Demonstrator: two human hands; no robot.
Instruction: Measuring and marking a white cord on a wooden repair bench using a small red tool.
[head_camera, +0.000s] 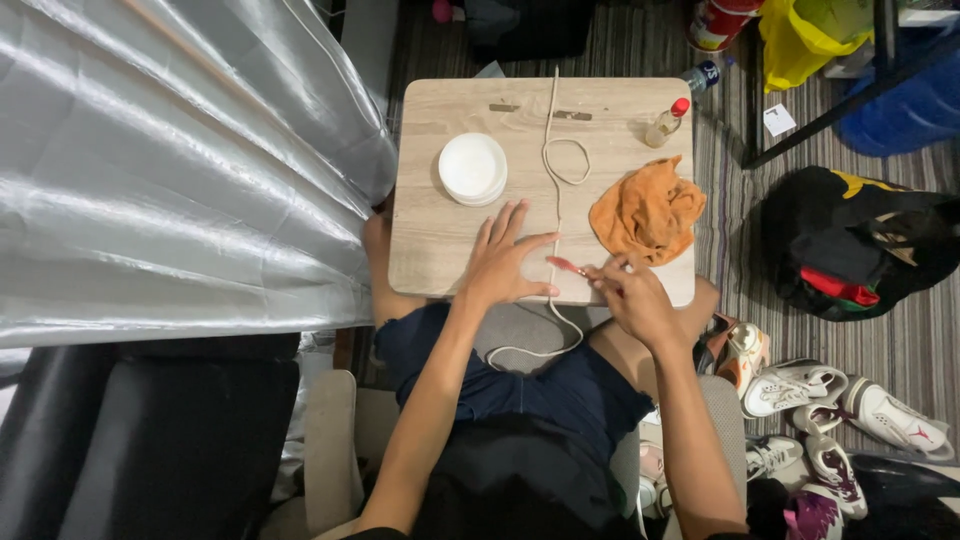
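The left hand (503, 262) lies flat, fingers spread, on the pale wooden tabletop (430, 240), holding nothing. Just beside its thumb, the right hand (632, 297) pinches a small red-tipped tool (566, 265), pointing it at the thin white cord (556, 150).

A small light-wood table (430, 230) carried a stack of white discs (472, 168) near its far left, a looped cord (556, 150) down the middle, an orange cloth (647, 212) at the right edge, and a small bottle (667, 122) at the far right corner.
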